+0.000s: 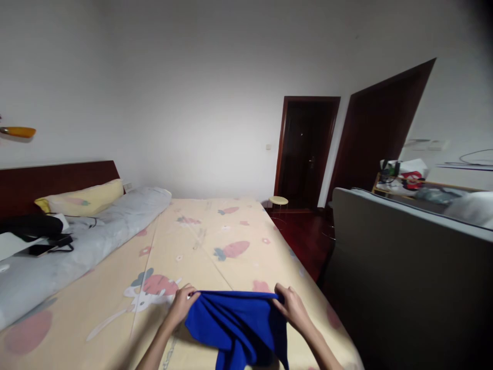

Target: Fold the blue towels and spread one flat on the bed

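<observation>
A blue piece of cloth [239, 324] is stretched between my two hands, low in the head view. My left hand [184, 302] pinches its upper left corner, and my right hand [289, 303] grips the upper right one. The top edge runs nearly straight from hand to hand, while the rest hangs in loose folds and leaves the bottom of the view. What kind of garment or cloth it is, I cannot tell. Beneath it lies a bed [200, 226] with a pale yellow sheet printed with carrots and rabbits.
Along the bed's left side lie a grey rolled quilt [127, 226], a yellow pillow [88, 198] and dark items with cables [50, 241]. A dark panel [404, 277] rises on the right, past a strip of red floor. A round stool [278, 200] stands near the door [308, 154].
</observation>
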`<action>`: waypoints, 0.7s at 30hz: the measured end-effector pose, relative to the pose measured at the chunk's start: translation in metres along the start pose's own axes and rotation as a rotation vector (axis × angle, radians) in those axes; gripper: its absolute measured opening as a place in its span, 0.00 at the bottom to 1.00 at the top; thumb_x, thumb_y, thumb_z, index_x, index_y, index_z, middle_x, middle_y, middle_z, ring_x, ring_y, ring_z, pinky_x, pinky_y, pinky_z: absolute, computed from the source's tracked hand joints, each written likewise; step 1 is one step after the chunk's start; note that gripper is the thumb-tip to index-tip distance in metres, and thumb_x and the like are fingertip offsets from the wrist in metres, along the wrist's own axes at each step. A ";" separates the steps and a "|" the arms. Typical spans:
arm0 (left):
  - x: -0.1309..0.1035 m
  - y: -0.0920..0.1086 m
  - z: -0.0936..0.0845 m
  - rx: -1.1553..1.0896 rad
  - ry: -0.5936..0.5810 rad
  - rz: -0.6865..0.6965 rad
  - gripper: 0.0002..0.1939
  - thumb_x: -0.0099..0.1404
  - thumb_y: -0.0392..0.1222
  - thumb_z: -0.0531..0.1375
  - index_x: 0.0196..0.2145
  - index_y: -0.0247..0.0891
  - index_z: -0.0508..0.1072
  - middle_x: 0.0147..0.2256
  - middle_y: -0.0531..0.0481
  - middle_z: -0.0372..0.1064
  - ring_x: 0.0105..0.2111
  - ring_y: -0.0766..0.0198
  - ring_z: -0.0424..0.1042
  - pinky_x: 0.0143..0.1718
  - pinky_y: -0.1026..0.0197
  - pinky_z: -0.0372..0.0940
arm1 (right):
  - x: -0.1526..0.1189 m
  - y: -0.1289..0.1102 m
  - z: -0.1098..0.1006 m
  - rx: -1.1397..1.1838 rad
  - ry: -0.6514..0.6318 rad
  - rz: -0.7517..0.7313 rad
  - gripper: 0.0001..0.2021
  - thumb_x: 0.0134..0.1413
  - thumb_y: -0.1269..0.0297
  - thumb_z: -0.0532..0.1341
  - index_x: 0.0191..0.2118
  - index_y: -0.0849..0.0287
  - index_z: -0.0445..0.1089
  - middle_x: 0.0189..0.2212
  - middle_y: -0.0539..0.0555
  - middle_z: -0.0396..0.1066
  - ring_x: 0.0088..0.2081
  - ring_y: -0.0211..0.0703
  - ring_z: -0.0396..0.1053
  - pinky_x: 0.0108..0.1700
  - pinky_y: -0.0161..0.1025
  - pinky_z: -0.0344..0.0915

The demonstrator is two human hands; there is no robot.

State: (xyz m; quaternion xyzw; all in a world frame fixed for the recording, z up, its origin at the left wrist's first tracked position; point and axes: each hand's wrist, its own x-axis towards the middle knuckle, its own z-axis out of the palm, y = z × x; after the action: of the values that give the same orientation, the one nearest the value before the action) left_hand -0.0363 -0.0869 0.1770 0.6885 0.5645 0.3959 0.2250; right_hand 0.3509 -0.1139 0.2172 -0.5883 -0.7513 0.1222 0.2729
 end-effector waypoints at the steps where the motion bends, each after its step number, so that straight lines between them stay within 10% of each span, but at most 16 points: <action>1: 0.003 0.002 -0.008 0.011 0.037 0.016 0.16 0.59 0.54 0.54 0.23 0.40 0.71 0.26 0.50 0.70 0.30 0.60 0.69 0.36 0.60 0.62 | 0.003 -0.002 -0.008 -0.054 -0.038 -0.014 0.11 0.53 0.51 0.52 0.30 0.53 0.62 0.27 0.51 0.69 0.33 0.46 0.64 0.37 0.40 0.56; 12: 0.018 0.035 -0.053 0.126 0.236 0.172 0.15 0.64 0.53 0.51 0.34 0.44 0.73 0.35 0.49 0.76 0.40 0.59 0.73 0.45 0.58 0.66 | 0.014 0.033 -0.025 -0.246 -0.227 0.057 0.07 0.32 0.74 0.55 0.23 0.57 0.66 0.24 0.51 0.70 0.30 0.41 0.65 0.45 0.44 0.52; 21: 0.006 0.007 -0.083 0.378 0.349 0.133 0.17 0.66 0.51 0.47 0.37 0.44 0.73 0.38 0.47 0.76 0.41 0.57 0.75 0.44 0.57 0.67 | 0.010 0.067 -0.035 -0.014 -0.129 0.072 0.06 0.30 0.69 0.56 0.20 0.56 0.57 0.24 0.46 0.62 0.30 0.39 0.60 0.38 0.38 0.54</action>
State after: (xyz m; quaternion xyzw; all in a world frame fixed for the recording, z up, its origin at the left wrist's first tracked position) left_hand -0.0980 -0.0942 0.2330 0.6752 0.6123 0.4098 -0.0347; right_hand 0.4238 -0.0910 0.2150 -0.6076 -0.7466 0.1644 0.2153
